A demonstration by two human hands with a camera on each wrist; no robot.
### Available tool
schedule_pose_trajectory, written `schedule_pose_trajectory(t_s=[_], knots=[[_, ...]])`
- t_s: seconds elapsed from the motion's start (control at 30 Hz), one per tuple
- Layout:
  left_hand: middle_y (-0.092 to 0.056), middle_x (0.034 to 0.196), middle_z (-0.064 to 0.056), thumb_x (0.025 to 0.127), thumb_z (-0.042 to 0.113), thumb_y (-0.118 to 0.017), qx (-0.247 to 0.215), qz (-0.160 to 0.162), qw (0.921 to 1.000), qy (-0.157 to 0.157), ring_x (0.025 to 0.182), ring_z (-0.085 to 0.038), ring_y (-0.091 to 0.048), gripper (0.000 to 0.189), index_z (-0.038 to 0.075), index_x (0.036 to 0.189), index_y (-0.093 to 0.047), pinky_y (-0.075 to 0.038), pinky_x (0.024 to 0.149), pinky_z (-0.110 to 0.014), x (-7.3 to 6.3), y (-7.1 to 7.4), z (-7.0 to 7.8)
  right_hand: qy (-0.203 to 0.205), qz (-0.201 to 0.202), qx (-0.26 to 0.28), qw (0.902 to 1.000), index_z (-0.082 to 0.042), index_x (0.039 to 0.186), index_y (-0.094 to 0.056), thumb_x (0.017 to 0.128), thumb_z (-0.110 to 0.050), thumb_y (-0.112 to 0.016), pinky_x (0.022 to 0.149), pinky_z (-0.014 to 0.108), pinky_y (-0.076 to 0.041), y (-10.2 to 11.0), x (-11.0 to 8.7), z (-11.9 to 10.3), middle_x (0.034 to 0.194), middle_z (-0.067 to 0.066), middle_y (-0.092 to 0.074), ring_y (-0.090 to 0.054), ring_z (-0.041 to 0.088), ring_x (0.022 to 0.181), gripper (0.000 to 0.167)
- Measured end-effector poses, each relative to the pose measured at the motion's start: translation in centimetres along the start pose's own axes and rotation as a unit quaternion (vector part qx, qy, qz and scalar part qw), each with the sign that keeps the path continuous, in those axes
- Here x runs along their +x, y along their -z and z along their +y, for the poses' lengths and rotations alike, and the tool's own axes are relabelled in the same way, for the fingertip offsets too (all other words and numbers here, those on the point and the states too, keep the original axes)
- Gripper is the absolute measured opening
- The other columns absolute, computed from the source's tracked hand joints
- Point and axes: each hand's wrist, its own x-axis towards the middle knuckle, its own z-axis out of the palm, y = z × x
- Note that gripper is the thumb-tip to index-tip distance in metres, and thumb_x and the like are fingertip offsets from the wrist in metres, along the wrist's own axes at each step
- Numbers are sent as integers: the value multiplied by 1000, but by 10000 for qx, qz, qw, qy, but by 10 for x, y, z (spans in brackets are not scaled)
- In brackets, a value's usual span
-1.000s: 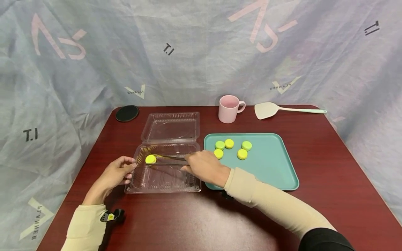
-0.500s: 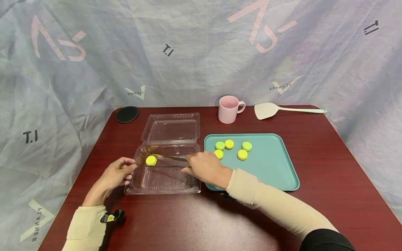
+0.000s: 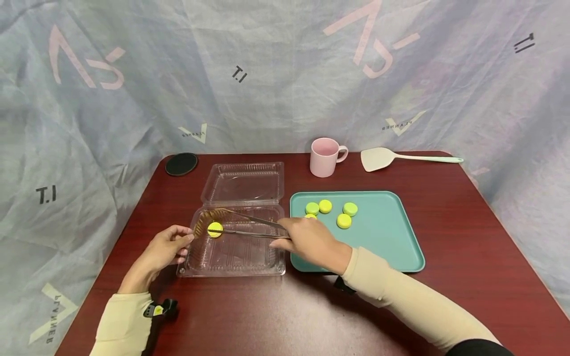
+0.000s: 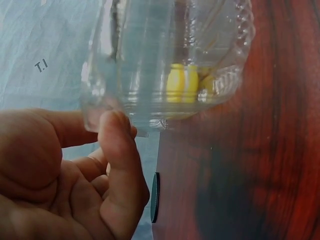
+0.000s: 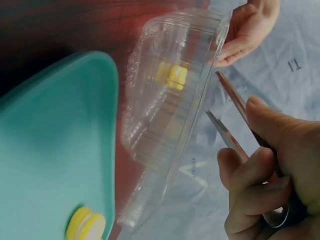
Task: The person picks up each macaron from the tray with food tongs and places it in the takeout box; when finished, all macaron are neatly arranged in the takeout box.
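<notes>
My left hand (image 3: 164, 249) pinches the left rim of a clear plastic clamshell box (image 3: 240, 269), thumb on one side in the left wrist view. A yellow macaron (image 3: 215, 226) lies at the left inside the box; it also shows through the wall as a yellow macaron (image 5: 177, 77) in the right wrist view. My right hand (image 3: 313, 241) grips a pair of metal tongs (image 3: 256, 234) reaching over the box from the right. The tongs' arms stand spread, with nothing between their tips (image 5: 218, 75) in the right wrist view, clear of the macaron.
A teal tray (image 3: 383, 247) right of the box bears several yellow and green macarons (image 3: 344, 221), one partly behind my right hand. Along the back are a black coaster (image 3: 181, 163), the box's open lid (image 3: 247, 184), a pink mug (image 3: 322, 160) and a white spatula (image 3: 377, 159).
My right hand has drawn back to the right and the tongs have spread apart, letting go of the yellow macaron, which stays in the box. My left hand keeps its place.
</notes>
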Motion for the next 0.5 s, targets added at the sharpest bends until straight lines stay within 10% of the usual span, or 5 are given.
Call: schedule_pose_trajectory(t_s=[0.5], knots=[[-52, 87, -4, 105, 13, -52, 131, -36, 9999, 44, 69, -10, -52, 36, -13, 130, -49, -50, 58, -25, -3, 0, 1, -794, 609, 91, 9949, -17, 82, -61, 81, -33, -85, 47, 25, -36, 22, -44, 29, 60, -15, -39, -37, 2, 52, 29]])
